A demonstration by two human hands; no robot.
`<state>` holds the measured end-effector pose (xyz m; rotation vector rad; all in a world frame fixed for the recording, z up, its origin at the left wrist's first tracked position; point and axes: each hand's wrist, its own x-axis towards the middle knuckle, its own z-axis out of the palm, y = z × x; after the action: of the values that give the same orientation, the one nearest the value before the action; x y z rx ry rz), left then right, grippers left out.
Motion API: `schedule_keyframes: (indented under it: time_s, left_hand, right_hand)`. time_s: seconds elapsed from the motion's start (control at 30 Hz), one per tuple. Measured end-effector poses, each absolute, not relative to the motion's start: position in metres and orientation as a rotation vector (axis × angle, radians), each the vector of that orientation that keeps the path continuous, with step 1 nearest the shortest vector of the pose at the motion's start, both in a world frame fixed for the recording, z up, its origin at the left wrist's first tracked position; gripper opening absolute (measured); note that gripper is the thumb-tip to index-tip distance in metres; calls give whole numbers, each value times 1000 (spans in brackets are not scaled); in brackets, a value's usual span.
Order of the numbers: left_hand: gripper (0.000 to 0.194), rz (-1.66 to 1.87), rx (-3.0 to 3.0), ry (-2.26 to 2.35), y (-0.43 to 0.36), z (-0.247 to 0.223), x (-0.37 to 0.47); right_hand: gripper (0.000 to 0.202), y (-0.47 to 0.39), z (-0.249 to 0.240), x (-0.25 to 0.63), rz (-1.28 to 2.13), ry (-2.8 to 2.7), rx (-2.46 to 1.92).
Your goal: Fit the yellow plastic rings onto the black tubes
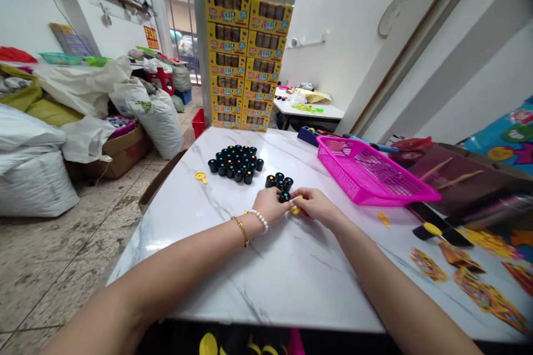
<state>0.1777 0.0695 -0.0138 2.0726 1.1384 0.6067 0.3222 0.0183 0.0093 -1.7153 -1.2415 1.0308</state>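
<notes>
My left hand (271, 204), with a pearl bracelet and a gold bangle at its wrist, closes its fingertips on a small black cap (285, 196) with a blue dot on top. My right hand (318, 205) pinches a small yellow plastic ring piece (296, 208) right beside that cap. Whether ring and cap touch, I cannot tell. Just beyond my fingers stands a small group of black caps (280, 182) with blue or yellow dots. A larger cluster of similar black caps (236, 163) is farther left. Near it lies another yellow ring piece (201, 177).
A pink mesh basket (358, 197) sits to the right on the marbled white table (250, 283). Stacked yellow display boxes (245, 61) rise at the back edge. Printed wrappers (428, 265) and yellow pieces (489, 241) lie at right. Full white sacks (35, 177) stand on the floor at left.
</notes>
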Motion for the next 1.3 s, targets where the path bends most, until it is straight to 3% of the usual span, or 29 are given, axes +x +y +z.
schedule_keyframes:
  time_s: [0.17,0.4,0.67,1.0,1.13,1.3]
  left_hand:
    - [24,510,2117,1060,38,-13,140]
    - [21,469,2268,886,-16,-13,83]
    - [18,523,2225,852,-14,-18,84]
    - [35,523,1937,813,-9,-11,81]
    - [33,432,1863,790,-4,-13,85]
    - [30,675,2054,788,-18,-19,81]
  right_hand:
    - [27,-17,12,309,1180,-1288,-1620]
    - [27,-57,10,284,1489,-1136,-1428]
    - [26,-57,0,256,1375,-1187,-1501]
    - [27,-69,-3,247,1239,-1250,-1553]
    - [26,-69,-8,249,1168,-1264,-1571]
    - [27,-74,-13,247,1187,-1207,-1470]
